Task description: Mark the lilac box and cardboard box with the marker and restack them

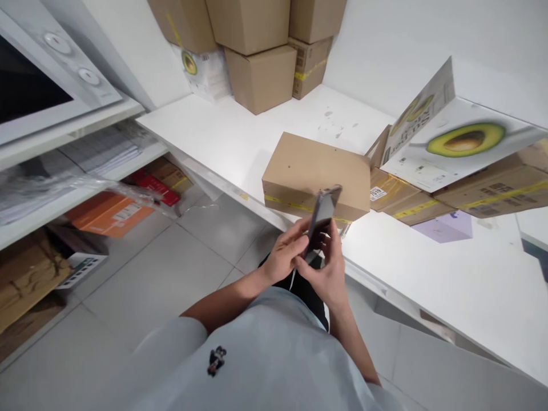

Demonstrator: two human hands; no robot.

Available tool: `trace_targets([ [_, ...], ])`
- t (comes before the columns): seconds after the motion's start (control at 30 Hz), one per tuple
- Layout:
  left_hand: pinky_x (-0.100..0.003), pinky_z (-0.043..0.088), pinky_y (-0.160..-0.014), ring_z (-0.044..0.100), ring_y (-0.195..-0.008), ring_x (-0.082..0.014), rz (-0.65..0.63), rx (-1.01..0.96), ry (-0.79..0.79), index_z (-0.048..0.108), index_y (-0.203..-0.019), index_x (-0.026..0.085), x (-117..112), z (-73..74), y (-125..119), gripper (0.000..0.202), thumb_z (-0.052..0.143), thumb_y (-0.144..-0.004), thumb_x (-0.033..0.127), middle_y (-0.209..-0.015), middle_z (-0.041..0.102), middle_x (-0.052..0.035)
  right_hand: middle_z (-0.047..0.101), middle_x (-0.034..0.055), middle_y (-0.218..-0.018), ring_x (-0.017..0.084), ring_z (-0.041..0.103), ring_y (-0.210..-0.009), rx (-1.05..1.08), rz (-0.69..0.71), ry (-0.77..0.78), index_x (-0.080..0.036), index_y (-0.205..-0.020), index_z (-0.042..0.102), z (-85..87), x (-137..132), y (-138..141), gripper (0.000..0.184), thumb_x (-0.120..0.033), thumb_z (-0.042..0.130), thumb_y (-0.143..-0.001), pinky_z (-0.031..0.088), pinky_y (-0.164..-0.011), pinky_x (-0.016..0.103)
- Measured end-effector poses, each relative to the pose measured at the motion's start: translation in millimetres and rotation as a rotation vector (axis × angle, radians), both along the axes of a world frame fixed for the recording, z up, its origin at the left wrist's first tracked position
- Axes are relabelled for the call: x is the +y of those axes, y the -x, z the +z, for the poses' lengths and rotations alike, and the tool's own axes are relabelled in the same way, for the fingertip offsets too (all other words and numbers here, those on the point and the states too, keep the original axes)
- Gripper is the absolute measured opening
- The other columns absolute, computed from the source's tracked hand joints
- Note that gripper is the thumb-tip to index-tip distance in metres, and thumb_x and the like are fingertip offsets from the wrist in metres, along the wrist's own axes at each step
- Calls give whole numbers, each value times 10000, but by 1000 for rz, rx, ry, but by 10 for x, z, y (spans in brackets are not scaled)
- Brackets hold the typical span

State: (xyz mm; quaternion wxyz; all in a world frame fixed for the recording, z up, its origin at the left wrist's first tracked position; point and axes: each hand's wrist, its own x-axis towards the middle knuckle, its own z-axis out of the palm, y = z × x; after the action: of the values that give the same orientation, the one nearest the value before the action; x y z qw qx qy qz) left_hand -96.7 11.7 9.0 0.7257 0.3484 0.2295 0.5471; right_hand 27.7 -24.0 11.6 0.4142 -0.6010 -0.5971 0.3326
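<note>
A dark smartphone (323, 214) is tilted upright between my two hands, in front of my body at the table's edge. My left hand (289, 251) grips its left side, with the thumb lying along the edge. On the other side my right hand (324, 265) is curled round the lower part, and some of its fingers are hidden behind the phone. Just beyond the phone a closed brown cardboard box (317, 162) with yellow tape lies on the white table, partly covered by the phone's top.
Stacked cardboard boxes (261, 77) stand at the table's back. To the right are a white avocado-print carton (454, 142), taped brown boxes (500, 182) and a lilac box (445, 227). At left, a microwave (98, 94) sits on shelving above an orange box (109, 214).
</note>
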Motion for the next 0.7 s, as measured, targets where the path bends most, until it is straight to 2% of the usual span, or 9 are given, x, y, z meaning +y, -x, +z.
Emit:
trace_targets([
  [0.07,-429,455,-1120,601,-1285,-259,102,234,-236,707,-1246,289,79,-12,108,391,579,-949,508,-1321,679,-73,515,152,-1430,265,609,-1183,26,-109,-39,-305,-1592,201,-34,-103,-129,1048,-464,794,-742,551,-963,498],
  [0.13,-435,422,-1142,580,-1280,-245,398,501,-431,725,-1202,294,238,-78,282,359,586,-946,503,-1305,671,-70,528,152,-1412,260,635,-1119,2,-281,-18,-291,-1594,192,-51,-192,-325,1071,-491,787,-726,556,-930,483],
  [0.17,-435,419,-1139,580,-1257,-235,581,602,-456,723,-1184,300,338,-133,380,353,606,-931,516,-1268,674,-60,533,158,-1407,269,640,-1108,-42,-385,22,-269,-1598,187,-52,-223,-444,1093,-515,781,-713,549,-935,491],
  [0.23,-432,430,-1120,569,-1234,-226,844,740,-330,700,-1179,295,552,-279,560,402,592,-917,581,-1244,646,-58,523,188,-1428,324,617,-1173,-191,-580,141,-201,-1600,201,-53,-249,-702,1137,-562,763,-681,504,-1004,536],
  [0.3,-437,445,-1101,553,-1240,-234,854,773,-98,640,-1270,303,747,-437,682,522,571,-893,658,-1314,594,-77,491,232,-1469,404,534,-1299,-378,-704,252,-132,-1595,226,-67,-229,-952,1161,-572,740,-651,432,-1078,583],
  [0.37,-446,410,-1137,515,-1287,-249,786,811,28,640,-1275,305,898,-569,728,573,597,-854,692,-1336,564,-87,485,263,-1474,459,474,-1351,-527,-735,342,-97,-1595,225,-108,-177,-1153,1159,-541,715,-643,409,-1080,613],
  [0.47,-456,340,-1194,461,-1349,-277,728,857,78,686,-1213,296,1048,-683,698,603,639,-794,727,-1306,546,-99,503,294,-1450,496,477,-1323,-663,-684,444,-68,-1597,207,-217,-77,-1334,1144,-520,683,-660,424,-1036,630],
  [0.57,-491,318,-1206,439,-1376,-301,679,834,163,706,-1154,300,1135,-726,646,614,612,-778,776,-1275,547,-100,512,308,-1431,491,501,-1279,-748,-626,455,-40,-1582,237,-359,2,-1407,1111,-523,677,-684,417,-1041,617],
  [0.7,-553,416,-1117,461,-1357,-344,547,742,236,701,-1061,292,1187,-733,632,624,569,-767,827,-1205,619,-96,564,314,-1362,466,519,-1240,-793,-583,391,-4,-1519,359,-516,29,-1464,990,-513,660,-725,373,-1084,611],
])
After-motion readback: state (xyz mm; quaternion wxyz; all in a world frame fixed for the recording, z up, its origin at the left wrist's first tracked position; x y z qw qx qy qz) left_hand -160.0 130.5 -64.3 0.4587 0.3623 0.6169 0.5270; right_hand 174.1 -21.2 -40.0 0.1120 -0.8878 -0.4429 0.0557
